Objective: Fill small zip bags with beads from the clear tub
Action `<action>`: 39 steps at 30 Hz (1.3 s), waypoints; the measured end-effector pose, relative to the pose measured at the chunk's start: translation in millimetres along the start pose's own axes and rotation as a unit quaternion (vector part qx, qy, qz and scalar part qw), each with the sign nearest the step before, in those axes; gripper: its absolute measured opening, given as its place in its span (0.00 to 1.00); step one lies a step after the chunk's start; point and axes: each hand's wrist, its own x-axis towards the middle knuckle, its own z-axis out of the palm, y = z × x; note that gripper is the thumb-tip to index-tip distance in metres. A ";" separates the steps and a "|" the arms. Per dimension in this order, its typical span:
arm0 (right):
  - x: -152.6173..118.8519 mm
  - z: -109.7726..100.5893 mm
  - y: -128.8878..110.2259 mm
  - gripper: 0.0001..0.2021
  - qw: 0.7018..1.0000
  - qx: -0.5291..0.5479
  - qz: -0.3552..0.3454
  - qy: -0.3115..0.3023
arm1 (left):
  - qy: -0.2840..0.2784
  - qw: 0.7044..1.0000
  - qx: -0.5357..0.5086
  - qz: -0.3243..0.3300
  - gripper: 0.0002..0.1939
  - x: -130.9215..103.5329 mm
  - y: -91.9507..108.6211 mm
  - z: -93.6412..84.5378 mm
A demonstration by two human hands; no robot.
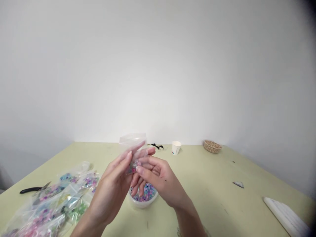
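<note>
Between my two hands is a small clear plastic bag (134, 140) with a few pink and clear beads at its bottom. My left hand (111, 184) holds the bag's left side, its thumb against the plastic. From the right, my right hand (163, 177) pinches the lower part of the bag near the beads. Both hands are raised above a round white bowl (143, 204) filled with purple, blue and pink beads. The hands hide the back of this bowl.
Bags of coloured beads (49, 210) lie in a pile at the left, beside black-handled pliers (34, 189). Farther back are black scraps (157, 146), a paper cup (176, 147) and a tan container (212, 146). At right lie a small scrap (238, 184) and a white slab (283, 214).
</note>
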 end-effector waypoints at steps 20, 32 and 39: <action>7.6 -15.9 7.2 0.13 0.994 -0.040 0.085 0.049 | 0.043 0.997 -0.045 -0.041 0.20 22.2 -9.5 -9.9; 21.3 -19.9 22.1 0.10 0.991 -0.050 0.080 0.094 | 0.089 0.994 -0.034 -0.046 0.20 37.7 -18.4 -17.0; 19.8 -29.9 24.9 0.17 0.995 -0.014 0.048 0.084 | 0.013 0.998 -0.059 -0.035 0.20 39.8 -18.4 -20.0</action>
